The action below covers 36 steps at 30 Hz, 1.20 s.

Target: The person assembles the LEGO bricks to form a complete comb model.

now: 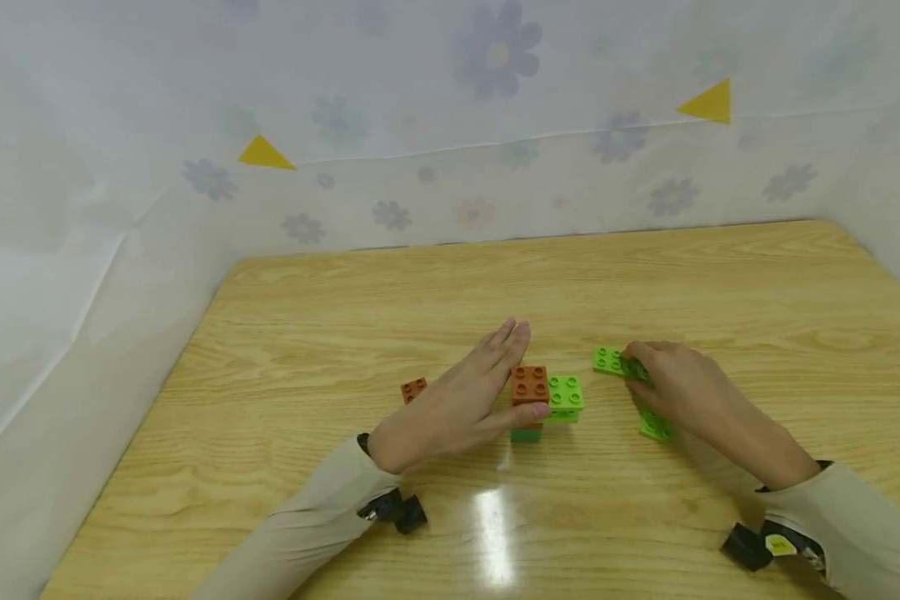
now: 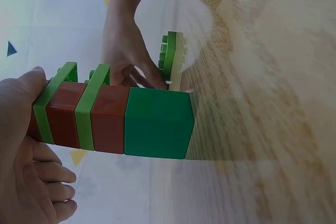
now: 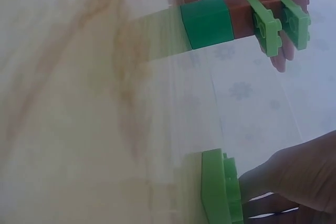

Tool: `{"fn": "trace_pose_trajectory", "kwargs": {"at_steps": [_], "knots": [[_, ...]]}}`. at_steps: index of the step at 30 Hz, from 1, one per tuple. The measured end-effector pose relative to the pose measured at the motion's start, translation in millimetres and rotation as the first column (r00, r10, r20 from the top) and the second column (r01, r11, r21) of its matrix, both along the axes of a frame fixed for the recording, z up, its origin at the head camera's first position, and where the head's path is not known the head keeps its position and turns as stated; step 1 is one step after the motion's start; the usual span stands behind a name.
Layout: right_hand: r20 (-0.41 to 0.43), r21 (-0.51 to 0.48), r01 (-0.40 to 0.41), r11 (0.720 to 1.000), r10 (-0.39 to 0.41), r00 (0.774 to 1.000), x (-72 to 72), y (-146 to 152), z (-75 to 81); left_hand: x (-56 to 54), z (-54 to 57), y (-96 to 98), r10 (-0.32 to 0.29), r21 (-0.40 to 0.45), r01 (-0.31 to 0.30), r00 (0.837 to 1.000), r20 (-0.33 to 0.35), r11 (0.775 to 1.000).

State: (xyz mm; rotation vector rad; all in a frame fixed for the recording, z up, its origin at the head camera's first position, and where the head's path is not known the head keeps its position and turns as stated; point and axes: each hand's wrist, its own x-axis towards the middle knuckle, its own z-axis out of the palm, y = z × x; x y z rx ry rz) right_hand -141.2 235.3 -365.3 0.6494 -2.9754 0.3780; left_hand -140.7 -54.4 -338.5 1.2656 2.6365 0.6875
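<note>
A stack of toy building bricks [image 1: 529, 384] stands upright on the table. From the bottom it runs dark green, brown, light green, brown, light green, brown, and both light green plates jut out to the right. My left hand [image 1: 457, 400] grips its upper part, thumb across the near side and fingers along the far left side. To the right, my right hand [image 1: 690, 387] pinches the right end of a light green brick [image 1: 607, 360] lying on the table, covering part of it. Another light green brick [image 1: 655, 426] lies under the near side of that hand.
A small brown brick [image 1: 413, 388] lies left of the stack, partly covered by my left hand. The wood-grain table [image 1: 390, 308] ends at a white flowered sheet [image 1: 435, 192] behind it. Dark wrist cameras sit below both sleeves.
</note>
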Motion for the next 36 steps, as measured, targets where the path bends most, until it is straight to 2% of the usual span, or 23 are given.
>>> {"fn": "trace_pose_trajectory", "kwargs": {"at_steps": [6, 17, 30, 36], "knots": [[0.007, -0.009, -0.025, 1.0, 0.025, 1.0, 1.9, 1.2, 0.6, 0.8, -0.6, 0.7, 0.004, -0.005, -0.004, 1.0, -0.004, 1.0], [-0.09, -0.046, -0.08, 0.996, 0.076, 0.993, 1.6, 0.8, 1.9, 1.6, 0.1, -0.2, 0.014, -0.028, -0.014, 1.0, -0.002, 1.0], [-0.177, -0.104, -0.145, 0.984, 0.125, 0.976, 3.5, -1.3, 8.0, 1.1, -0.8, -0.5, 0.016, -0.016, -0.016, 1.0, -0.005, 1.0], [-0.25, -0.13, -0.185, 0.974, 0.148, 0.957, 6.8, -4.6, 13.9, 1.1, -1.0, -0.5, 0.017, -0.014, -0.017, 1.0, 0.002, 1.0]]}}
